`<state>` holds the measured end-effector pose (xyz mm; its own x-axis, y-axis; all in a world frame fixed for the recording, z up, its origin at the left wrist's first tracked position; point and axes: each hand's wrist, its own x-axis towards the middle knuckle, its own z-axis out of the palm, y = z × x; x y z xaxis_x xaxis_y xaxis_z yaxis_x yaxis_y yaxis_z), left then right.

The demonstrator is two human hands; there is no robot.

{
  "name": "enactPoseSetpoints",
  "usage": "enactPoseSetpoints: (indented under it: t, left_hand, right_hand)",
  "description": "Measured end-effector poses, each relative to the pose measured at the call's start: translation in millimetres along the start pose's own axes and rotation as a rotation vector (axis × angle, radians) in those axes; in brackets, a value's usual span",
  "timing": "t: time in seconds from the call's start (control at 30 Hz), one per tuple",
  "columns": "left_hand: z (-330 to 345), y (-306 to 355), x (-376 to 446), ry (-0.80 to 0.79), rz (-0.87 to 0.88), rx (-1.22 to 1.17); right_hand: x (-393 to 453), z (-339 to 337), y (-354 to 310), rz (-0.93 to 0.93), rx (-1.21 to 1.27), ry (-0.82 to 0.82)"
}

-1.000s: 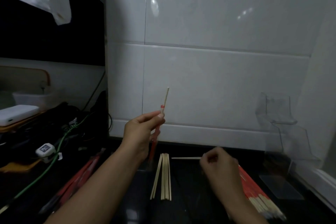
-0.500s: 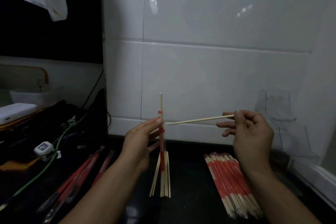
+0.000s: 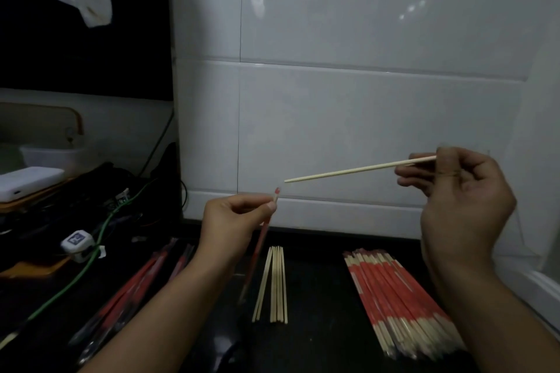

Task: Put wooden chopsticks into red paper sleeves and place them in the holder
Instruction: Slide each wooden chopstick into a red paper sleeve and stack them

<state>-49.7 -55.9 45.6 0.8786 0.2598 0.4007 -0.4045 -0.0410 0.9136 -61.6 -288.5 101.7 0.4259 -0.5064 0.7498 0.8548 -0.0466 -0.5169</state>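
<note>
Left hand [image 3: 235, 218] pinches the red sleeve [image 3: 260, 247] by its mouth; right hand [image 3: 460, 191] grips a bare chopstick [image 3: 357, 169], tip just off that mouth at two o'clock. Loose chopsticks [image 3: 274, 283] below, sleeved bundle [image 3: 397, 294] at five o'clock. No legible writing.

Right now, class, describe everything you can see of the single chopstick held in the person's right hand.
The chopstick is a thin, straight, pale stick that looks like bare wood, with no sleeve on it. The right hand pinches its far end between the fingers. It lies nearly level in the air, its free tip pointing toward the left hand, touching nothing else.
</note>
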Motion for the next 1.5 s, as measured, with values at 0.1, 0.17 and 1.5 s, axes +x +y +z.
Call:
enactPoseSetpoints:
  t: [0.1, 0.17, 1.5]
  left_hand:
    - [-1, 1, 0, -0.025, 0.010, 0.050]
    - [-1, 1, -1, -0.038, 0.019, 0.068]
    - [18, 6, -5, -0.281, 0.079, 0.152]
  right_hand:
    - [0, -1, 1, 0.005, -0.018, -0.009]
    - [0, -2, 2, 0.013, -0.027, -0.016]
    - [21, 48, 21, 0.107, -0.165, -0.462]
